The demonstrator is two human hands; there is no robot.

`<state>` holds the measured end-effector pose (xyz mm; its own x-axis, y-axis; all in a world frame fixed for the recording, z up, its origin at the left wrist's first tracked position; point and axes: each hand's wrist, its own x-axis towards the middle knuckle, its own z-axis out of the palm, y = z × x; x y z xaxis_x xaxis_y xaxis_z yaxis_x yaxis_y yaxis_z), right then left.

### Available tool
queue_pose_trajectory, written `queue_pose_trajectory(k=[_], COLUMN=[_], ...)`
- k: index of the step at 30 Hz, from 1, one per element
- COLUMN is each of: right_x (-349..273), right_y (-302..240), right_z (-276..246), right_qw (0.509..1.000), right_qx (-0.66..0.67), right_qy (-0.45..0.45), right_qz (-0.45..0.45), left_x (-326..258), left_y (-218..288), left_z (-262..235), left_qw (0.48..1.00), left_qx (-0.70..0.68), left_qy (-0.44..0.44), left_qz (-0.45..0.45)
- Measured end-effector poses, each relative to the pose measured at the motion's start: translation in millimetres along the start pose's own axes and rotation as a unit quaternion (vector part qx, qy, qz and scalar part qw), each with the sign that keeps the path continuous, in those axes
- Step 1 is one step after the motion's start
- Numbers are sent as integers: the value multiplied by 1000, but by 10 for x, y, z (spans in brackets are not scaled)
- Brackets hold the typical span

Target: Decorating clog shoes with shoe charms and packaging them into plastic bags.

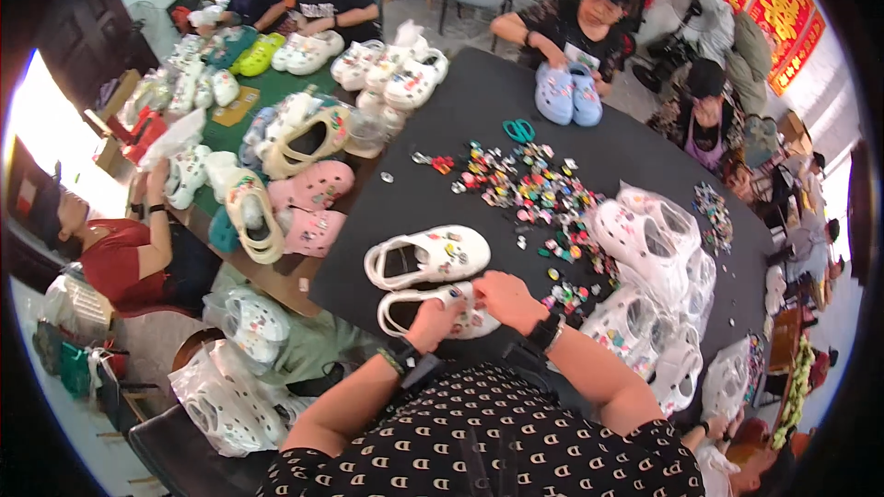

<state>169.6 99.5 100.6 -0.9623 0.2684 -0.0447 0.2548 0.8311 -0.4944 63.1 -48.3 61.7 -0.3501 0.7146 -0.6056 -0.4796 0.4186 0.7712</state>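
Note:
A pair of white clogs with small colourful charms lies on the black table in front of me. The far clog (pixel 465 248) rests untouched, its toe to the right and its back strap to the left. On the near clog (pixel 480 324) both my hands are at work. My left hand (pixel 435 324) grips its side, with the thumb over the upper. My right hand (pixel 509 302) is closed at its toe, fingertips pressed together against the upper; what they pinch, if anything, is hidden. Beyond the clogs spreads a heap of loose shoe charms (pixel 529 186).
Bagged white clogs (pixel 645 230) are piled to my right. Teal scissors (pixel 519 131) lie past the charms. Across the table a person holds light blue clogs (pixel 555 95). At left, pink clogs (pixel 313 232) and cream clogs (pixel 253 218) crowd another table, where others sit.

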Motion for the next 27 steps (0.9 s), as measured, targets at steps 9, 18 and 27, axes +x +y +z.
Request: queue_pose_trajectory(k=[9, 18, 27], right_x=[-21, 0, 138], right_y=[28, -4, 12], right_z=[-17, 58, -15], right_qw=[997, 998, 993], right_qx=[22, -23, -95], right_qy=[-66, 48, -74], right_qz=[38, -42, 8], left_x=[21, -1, -163], left_y=[-186, -102, 116], left_z=[7, -13, 87], left_qw=[1000, 1000, 999], left_qx=[1, -15, 35], left_qy=[1, -8, 6], left_qz=[31, 15, -11])
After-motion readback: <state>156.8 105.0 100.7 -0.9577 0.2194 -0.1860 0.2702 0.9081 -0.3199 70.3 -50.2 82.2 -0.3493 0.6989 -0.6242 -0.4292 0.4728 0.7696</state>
